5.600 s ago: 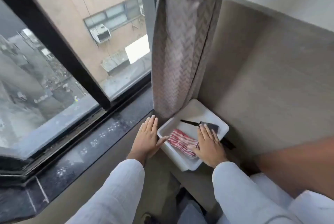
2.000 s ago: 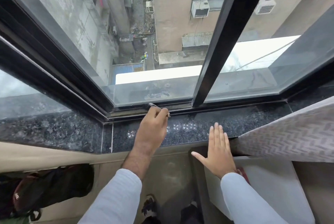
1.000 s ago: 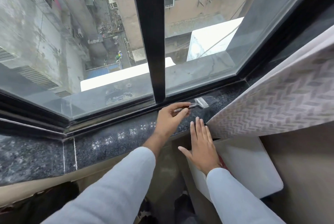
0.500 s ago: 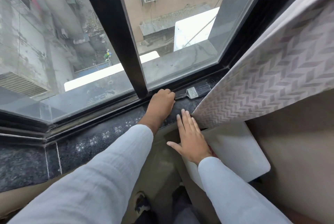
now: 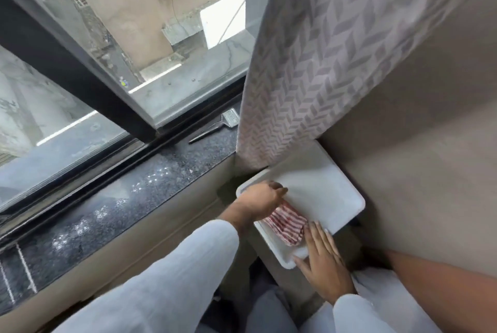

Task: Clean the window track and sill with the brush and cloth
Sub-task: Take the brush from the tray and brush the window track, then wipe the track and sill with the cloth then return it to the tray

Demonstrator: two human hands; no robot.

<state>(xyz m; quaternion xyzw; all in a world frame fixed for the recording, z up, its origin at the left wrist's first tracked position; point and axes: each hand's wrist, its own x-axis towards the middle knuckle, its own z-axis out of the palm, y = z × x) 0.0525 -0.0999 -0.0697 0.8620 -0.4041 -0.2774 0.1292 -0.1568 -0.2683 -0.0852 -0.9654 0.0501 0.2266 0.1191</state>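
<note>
Head view: the one camera, looking down over my two arms at the window corner
Cloth (image 5: 285,225): red and white stripes, crumpled into a small heap, lying in the near part of the white tray
Tray (image 5: 328,192): white, shallow, with rounded corners, at about 4 o'clock from the middle of the picture, its far edge tucked under the curtain hem
My left hand (image 5: 262,199): reaching into the tray from 9 o'clock, fingers curled down at the far end of the cloth; I cannot tell whether they have closed on it, since the fingertips are hidden behind my knuckles
My right hand (image 5: 324,258): spread flat with fingers together, lying across the tray's near rim at 5 o'clock of the cloth, fingertips just beside the stripes, holding nothing
Brush (image 5: 219,126): lies by itself on the sill at 12 o'clock from my left hand, well apart from both hands; thin dark handle pointing toward 8 o'clock, silvery metal band at the head, bristles hidden behind the curtain
Sill (image 5: 113,206): dark speckled stone, glossy, running from 7 o'clock up to 1 o'clock, with pale specks scattered along it
Track (image 5: 88,175): dark grooved channel just beyond the sill, below the glass and the black frame post
Curtain (image 5: 317,63): pale fabric with a grey chevron weave, hanging at 1 o'clock
Sleeves (image 5: 172,273): white, on both forearms
</note>
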